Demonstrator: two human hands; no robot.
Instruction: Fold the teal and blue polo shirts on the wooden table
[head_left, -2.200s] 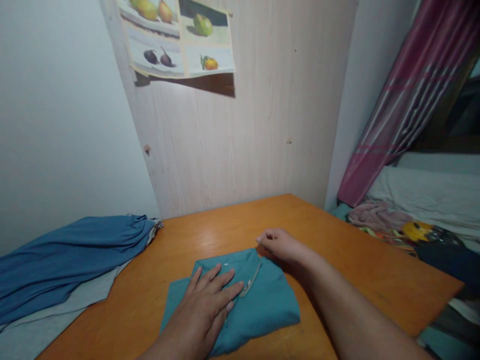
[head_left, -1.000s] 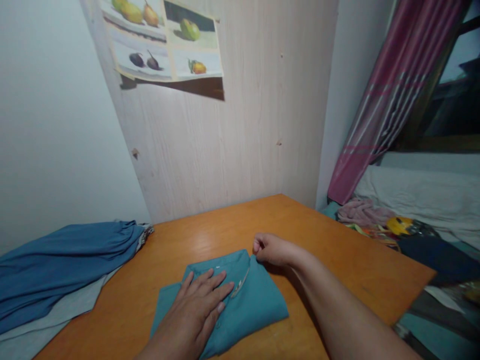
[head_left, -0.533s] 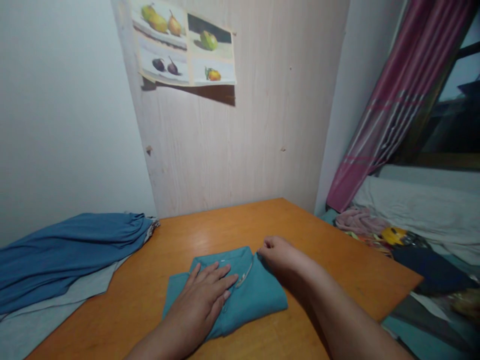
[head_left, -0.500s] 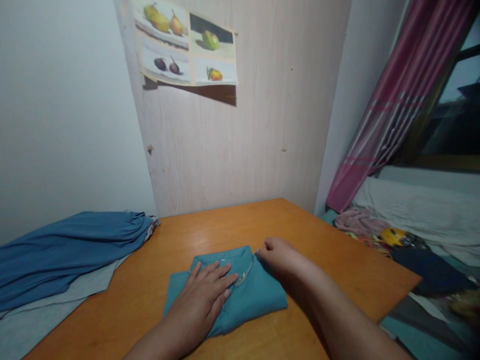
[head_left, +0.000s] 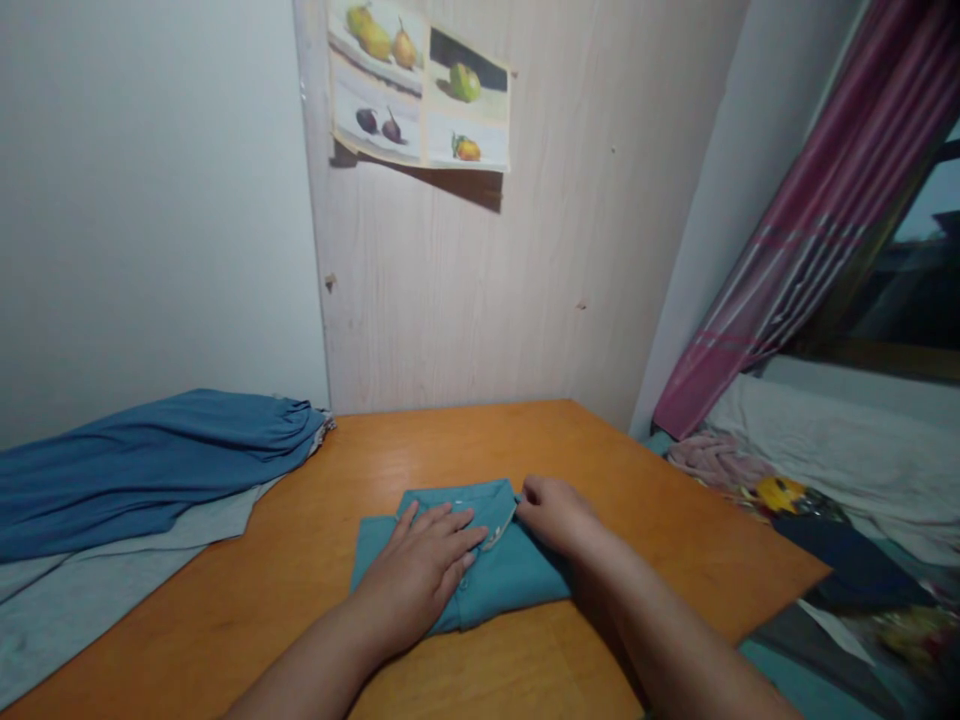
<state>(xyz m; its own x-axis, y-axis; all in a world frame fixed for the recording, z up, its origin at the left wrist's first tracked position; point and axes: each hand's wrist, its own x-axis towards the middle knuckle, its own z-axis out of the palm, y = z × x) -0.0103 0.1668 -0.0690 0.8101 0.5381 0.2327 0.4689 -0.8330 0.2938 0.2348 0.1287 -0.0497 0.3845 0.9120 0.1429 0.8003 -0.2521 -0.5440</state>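
Note:
A teal collared shirt, folded into a compact bundle, lies on the wooden table with its collar toward the far side. My left hand rests flat on the shirt's front just below the collar, fingers spread. At the shirt's right shoulder, beside the collar, my right hand is closed, with thumb and fingers pinching the cloth edge. The fingertips of that hand are partly hidden. A small button shows near my left thumb.
Blue clothing lies over a light grey cloth at the table's left. The orange-brown table meets a wall with a fruit poster. Beyond its right edge are piled cloths and a pink curtain.
The camera view has turned and tilted slightly, shifting the scene. My left hand stays flat on the shirt, and my right hand stays pinched at its shoulder.

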